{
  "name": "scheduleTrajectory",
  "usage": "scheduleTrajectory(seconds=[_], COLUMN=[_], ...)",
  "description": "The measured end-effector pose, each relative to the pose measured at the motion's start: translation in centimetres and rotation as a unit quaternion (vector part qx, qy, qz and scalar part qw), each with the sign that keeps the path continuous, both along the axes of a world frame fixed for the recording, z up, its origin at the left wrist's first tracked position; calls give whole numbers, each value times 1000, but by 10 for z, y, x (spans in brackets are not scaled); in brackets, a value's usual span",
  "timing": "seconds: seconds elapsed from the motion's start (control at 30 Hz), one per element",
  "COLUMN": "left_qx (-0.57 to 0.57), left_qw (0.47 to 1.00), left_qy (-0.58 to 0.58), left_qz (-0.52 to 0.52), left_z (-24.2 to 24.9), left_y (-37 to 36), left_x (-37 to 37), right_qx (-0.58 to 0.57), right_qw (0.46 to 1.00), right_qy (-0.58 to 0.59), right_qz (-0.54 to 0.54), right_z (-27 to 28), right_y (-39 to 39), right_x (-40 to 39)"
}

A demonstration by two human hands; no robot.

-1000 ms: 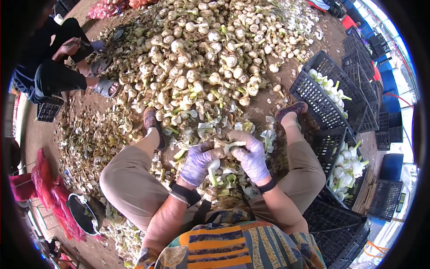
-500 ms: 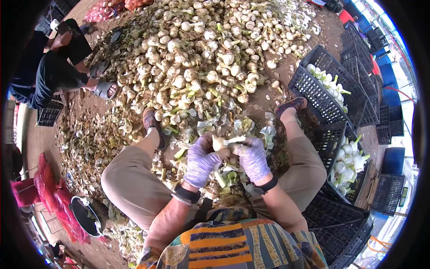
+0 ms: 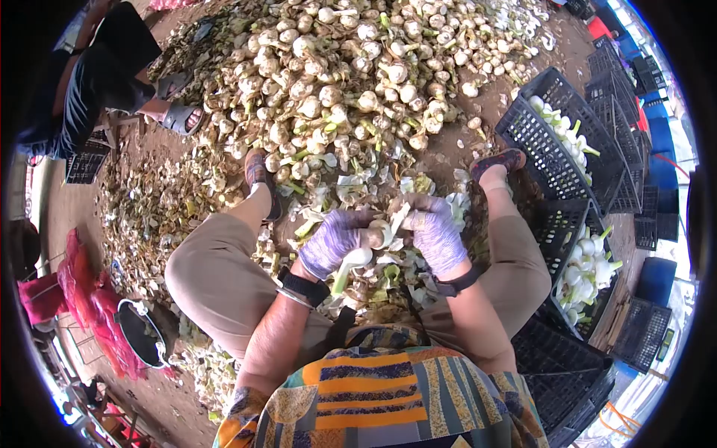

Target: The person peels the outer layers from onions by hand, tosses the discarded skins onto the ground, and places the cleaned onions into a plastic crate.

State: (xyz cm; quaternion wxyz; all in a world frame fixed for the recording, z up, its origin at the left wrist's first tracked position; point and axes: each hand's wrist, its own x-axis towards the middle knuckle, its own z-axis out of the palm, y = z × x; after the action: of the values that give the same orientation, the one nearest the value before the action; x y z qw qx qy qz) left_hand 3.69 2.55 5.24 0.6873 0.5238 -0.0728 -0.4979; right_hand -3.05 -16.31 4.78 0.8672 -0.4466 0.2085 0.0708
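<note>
Both my hands wear lilac gloves and meet between my knees. My left hand (image 3: 334, 240) is closed on a garlic bulb (image 3: 355, 261), whose white head and green stem point down below the fingers. My right hand (image 3: 432, 230) pinches pale, peeled-looking skin (image 3: 399, 216) beside the left fingertips. Something small and whitish shows between the two hands; its outline is partly hidden by the fingers. Under them lie loose white and green peelings (image 3: 388, 276).
A large heap of garlic bulbs (image 3: 328, 89) spreads ahead. Black crates (image 3: 545, 149) with cleaned bulbs (image 3: 590, 272) stand at the right. Another person's leg and sandal (image 3: 179, 117) are at the upper left. A bucket (image 3: 140, 334) and red mesh bags (image 3: 82, 299) lie at the lower left.
My hands have moved slightly apart. The bulb between them has turned, and its stem no longer points toward my right hand. The view has shifted, with the heap now higher in the frame.
</note>
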Motion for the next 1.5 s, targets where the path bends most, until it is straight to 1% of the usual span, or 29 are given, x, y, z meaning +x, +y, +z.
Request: scheduleTrajectory(seconds=[0.03, 0.1, 0.17, 0.23, 0.27, 0.3, 0.33, 0.37, 0.43, 0.47, 0.5, 0.57, 0.6, 0.63, 0.67, 0.7, 0.77, 0.83, 0.9, 0.97, 1.03, 1.07, 1.1, 1.17, 1.2, 1.37, 1.4, 1.43, 1.5], left_qx=[23, 22, 18, 64, 78, 79, 88, 97, 109, 88, 66, 34, 5, -25, -16, -31, -45, -35, 54, -63, -38, 26, 26, 69, 112, 124, 139, 154, 220], left_qw=[997, 995, 994, 968, 962, 961, 952, 942, 932, 951, 967, 961, 986, 995, 997, 992, 985, 983, 979, 983, 987, 988, 988, 963, 935, 888, 857, 821, 804], left_qy=[-70, -81, -94, -227, -247, -247, -277, -307, -332, -281, -231, -261, -168, -72, -14, -7, -19, -67, -138, -97, -32, -98, -96, -251, -326, -443, -495, -544, -539], left_qz=[-33, -48, -59, -85, -89, -92, -92, -91, -99, -93, -85, -84, -7, 70, 78, 120, 167, 166, 138, 143, 152, 117, 118, 70, 84, 14, -33, -79, -122], left_z=[2, 7, 7, 2, 0, 0, 1, 2, 5, 5, 5, -3, -5, -5, -6, -5, -1, -6, -2, -3, 2, 5, 1, 0, 2, -14, -23, -31, -44], left_y=[-1, -3, -7, -9, -9, -9, -9, -10, -11, -11, -12, -16, -18, -19, -18, -22, -30, -36, -37, -30, -22, -19, -18, -24, -28, -25, -24, -22, -23], left_x=[2, -2, -4, -5, -5, -5, -4, -4, -2, -3, -3, -2, -4, -6, -3, -5, -8, -12, -18, -10, -3, 1, 1, 1, -4, -23, -27, -32, -39], right_qx=[3, -1, 17, -279, -277, -65, 150, 152, 1, 181, 180, 169, 70, -108, -357, -582, -292, -285, -191, -376, -442, -507, -507, -573, -580, -533, -359, -167, -125], right_qw=[1000, 998, 998, 948, 949, 991, 981, 981, 990, 978, 978, 985, 992, 982, 924, 803, 954, 958, 979, 912, 879, 838, 838, 779, 778, 822, 922, 977, 979], right_qy=[0, 20, 31, -106, -104, -30, 45, 44, -135, 103, 101, 17, 34, 17, -24, -65, -39, -32, -45, -156, -180, -202, -201, -255, -242, -194, -113, -26, -31], right_qz=[-5, 60, 44, 111, 109, 113, 112, 111, 40, -22, -23, -32, -97, -153, -134, -109, -58, -13, -53, -50, -19, 6, 8, 14, 9, -50, -93, -132, -161], right_z=[-2, -5, -31, -58, -58, -58, -54, -62, -84, -23, -9, 4, -4, -28, -25, -22, -4, 21, 8, 3, 7, 9, 11, 15, 14, -1, 2, 6, 9], right_y=[-5, -11, -16, -21, -24, -29, -30, -28, -21, -18, -18, -20, -19, -24, -29, -31, -22, -5, 2, -2, -7, -8, -7, -9, -10, -13, -10, -8, -11], right_x=[0, -2, -7, -15, -19, -20, -20, -21, -20, -12, -10, -3, -5, -9, -13, -18, -25, -20, -20, -14, -12, -12, -10, -10, -10, -7, -7, -7, -4])
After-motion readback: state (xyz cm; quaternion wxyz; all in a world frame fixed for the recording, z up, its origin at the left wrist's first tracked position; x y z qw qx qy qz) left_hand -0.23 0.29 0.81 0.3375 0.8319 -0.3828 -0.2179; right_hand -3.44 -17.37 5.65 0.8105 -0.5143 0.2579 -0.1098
